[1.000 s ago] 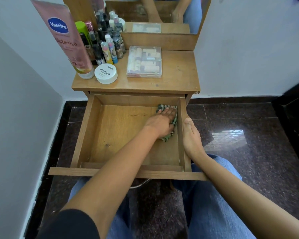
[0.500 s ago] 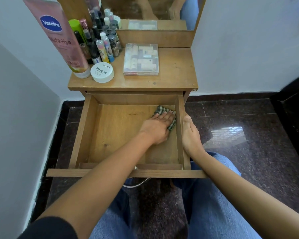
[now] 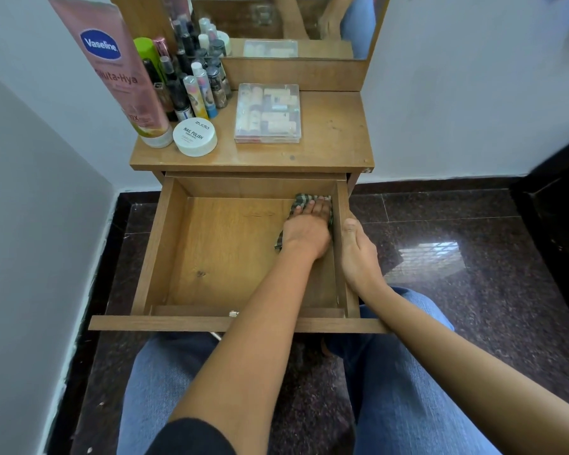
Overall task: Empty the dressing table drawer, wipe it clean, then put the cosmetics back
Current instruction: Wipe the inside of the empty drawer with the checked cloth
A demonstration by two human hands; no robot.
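Drawer: the drawer [image 3: 151,244] is pulled well out from under the desk [image 3: 329,136], and its wooden bottom is seen from above.
Cloth: a checked cloth [image 3: 304,199] is bunched in the far right corner of the drawer, against the right wall; one end is seen trailing out beside the wrist.
Left hand: the left hand [image 3: 307,229] is laid palm down on the cloth. Its fingers [image 3: 312,207] are stretched flat and close together, so the cloth is pressed rather than gripped.
Right hand: the right hand [image 3: 358,254] is set against the outer face of the drawer's right wall. The fingers are held fairly straight and nothing is grasped.
Cosmetics: all are kept on the desk. A pink Vaseline tube [image 3: 112,70] is stood on its cap at the left edge, with a white nail polish jar [image 3: 195,136] just beside it and a cluster of small bottles [image 3: 191,83] behind.
Clear box: a clear box [image 3: 268,113] of small items is laid flat near the desk's middle.
Mirror: a mirror [image 3: 276,18] is mounted behind the desk.
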